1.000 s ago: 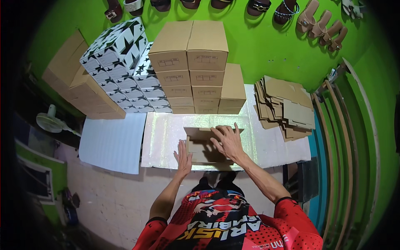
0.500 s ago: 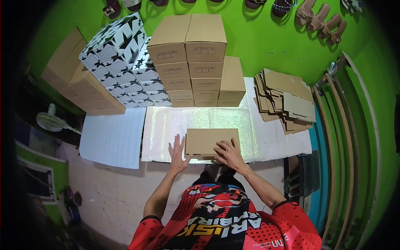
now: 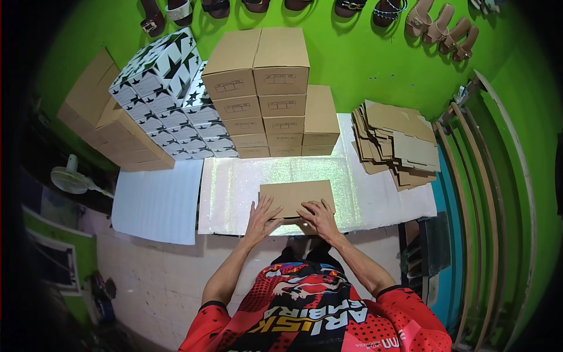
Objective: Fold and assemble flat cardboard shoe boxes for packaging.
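Note:
A plain brown cardboard box [image 3: 296,195] lies near the front edge of the table, its long side toward me. My left hand [image 3: 261,223] rests at its near left corner, fingers over the top and thumb along the front edge. At the near right part, my right hand [image 3: 319,219] has its fingers bent over the same edge. Between my two thumbs a narrow dark gap shows under the lid's front edge. The inside of the box is hidden.
Stacked brown boxes [image 3: 281,82] stand behind, beside white boxes with black stars [image 3: 155,76]. Flattened cardboard pieces [image 3: 404,144] pile up at the right. White foam sheeting [image 3: 155,199] covers the left side. Sandals [image 3: 419,20] hang on the green wall; wooden rails [image 3: 478,205] stand at right.
My left hand has moved right onto the box's near left corner. My right hand has settled lower on the front edge. The box is slightly tilted in view, and the whole view has shifted a little.

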Demonstrator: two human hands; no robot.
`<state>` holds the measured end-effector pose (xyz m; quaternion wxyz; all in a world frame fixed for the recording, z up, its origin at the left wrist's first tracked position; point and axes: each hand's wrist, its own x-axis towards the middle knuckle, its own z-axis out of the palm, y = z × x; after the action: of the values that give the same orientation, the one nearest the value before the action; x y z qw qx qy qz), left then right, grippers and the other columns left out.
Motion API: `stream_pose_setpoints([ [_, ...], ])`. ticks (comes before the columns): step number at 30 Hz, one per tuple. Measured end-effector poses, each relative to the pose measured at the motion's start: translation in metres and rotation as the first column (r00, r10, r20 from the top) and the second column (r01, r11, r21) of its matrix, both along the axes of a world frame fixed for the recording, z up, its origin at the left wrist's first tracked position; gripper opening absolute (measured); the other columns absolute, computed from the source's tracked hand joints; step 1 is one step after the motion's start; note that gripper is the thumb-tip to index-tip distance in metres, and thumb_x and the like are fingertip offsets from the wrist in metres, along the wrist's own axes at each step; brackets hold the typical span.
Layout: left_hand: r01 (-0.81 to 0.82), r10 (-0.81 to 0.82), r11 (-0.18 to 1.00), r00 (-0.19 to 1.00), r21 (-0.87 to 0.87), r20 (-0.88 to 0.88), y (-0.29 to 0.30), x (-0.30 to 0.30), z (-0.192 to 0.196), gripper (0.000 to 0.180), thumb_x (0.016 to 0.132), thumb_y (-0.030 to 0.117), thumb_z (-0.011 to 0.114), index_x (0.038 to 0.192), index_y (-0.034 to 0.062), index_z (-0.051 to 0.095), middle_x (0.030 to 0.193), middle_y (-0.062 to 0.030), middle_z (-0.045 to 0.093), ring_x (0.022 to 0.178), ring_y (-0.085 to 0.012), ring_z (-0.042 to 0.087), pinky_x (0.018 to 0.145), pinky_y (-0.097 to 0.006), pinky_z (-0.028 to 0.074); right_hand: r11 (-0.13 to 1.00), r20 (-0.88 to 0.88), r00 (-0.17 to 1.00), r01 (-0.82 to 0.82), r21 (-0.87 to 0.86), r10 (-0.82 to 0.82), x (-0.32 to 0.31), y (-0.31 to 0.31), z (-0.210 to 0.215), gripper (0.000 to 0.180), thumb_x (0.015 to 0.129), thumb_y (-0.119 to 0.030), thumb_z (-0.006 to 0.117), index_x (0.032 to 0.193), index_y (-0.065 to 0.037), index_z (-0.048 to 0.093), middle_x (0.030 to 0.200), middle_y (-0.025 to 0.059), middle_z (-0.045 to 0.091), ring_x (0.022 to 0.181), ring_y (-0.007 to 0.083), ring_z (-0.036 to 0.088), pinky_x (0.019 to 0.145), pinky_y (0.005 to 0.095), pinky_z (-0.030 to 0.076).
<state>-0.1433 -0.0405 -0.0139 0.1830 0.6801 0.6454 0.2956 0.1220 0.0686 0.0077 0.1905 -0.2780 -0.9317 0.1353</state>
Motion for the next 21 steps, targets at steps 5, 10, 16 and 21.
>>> stream_pose_setpoints([
  [5, -0.003, 0.002, 1.000, 0.998, -0.018, -0.070, -0.003, 0.006, 0.005, 0.061, 0.093, 0.048, 0.076, 0.148, 0.0275, 0.064, 0.170, -0.0155, 0.036, 0.161, -0.0384, 0.022, 0.125, -0.072, 0.006, 1.000, 0.036, 0.999, -0.012, -0.016, 0.013, 0.004, -0.002, 0.000, 0.046, 0.098, -0.039, 0.070, 0.140, -0.022, 0.068, 0.151, 0.0069, 0.057, 0.141, 0.0306, 0.050, 0.123, 0.0599, 0.031],
  [10, -0.012, 0.016, 1.000, 0.969, 0.019, -0.245, -0.002, 0.017, 0.011, 0.076, 0.097, 0.060, 0.064, 0.164, 0.0319, 0.042, 0.176, -0.0101, 0.024, 0.163, -0.0336, 0.018, 0.125, -0.073, -0.001, 0.998, 0.068, 0.997, 0.043, 0.042, -0.046, 0.018, -0.001, 0.008, 0.067, 0.097, -0.052, 0.068, 0.155, -0.021, 0.054, 0.168, 0.0141, 0.037, 0.154, 0.0412, 0.033, 0.127, 0.0639, 0.020],
  [16, -0.022, -0.005, 0.997, 0.934, -0.069, -0.358, -0.001, 0.025, 0.005, 0.076, 0.100, 0.067, 0.053, 0.166, 0.0335, 0.036, 0.177, -0.0082, 0.021, 0.164, -0.0308, 0.014, 0.124, -0.075, -0.002, 0.996, 0.170, 0.983, 0.067, 0.055, -0.075, 0.018, -0.003, -0.006, 0.066, 0.102, -0.053, 0.059, 0.160, -0.023, 0.048, 0.171, 0.0110, 0.034, 0.156, 0.0410, 0.029, 0.127, 0.0656, 0.015],
  [21, 0.018, -0.043, 0.996, 0.949, -0.085, -0.312, 0.009, 0.019, 0.019, 0.068, 0.102, 0.061, 0.056, 0.161, 0.0296, 0.048, 0.174, -0.0093, 0.028, 0.163, -0.0316, 0.018, 0.126, -0.072, 0.004, 0.996, 0.165, 0.983, 0.082, 0.036, -0.086, 0.020, 0.004, 0.007, 0.062, 0.102, -0.054, 0.059, 0.156, -0.024, 0.052, 0.165, 0.0102, 0.044, 0.153, 0.0369, 0.038, 0.125, 0.0695, 0.017],
])
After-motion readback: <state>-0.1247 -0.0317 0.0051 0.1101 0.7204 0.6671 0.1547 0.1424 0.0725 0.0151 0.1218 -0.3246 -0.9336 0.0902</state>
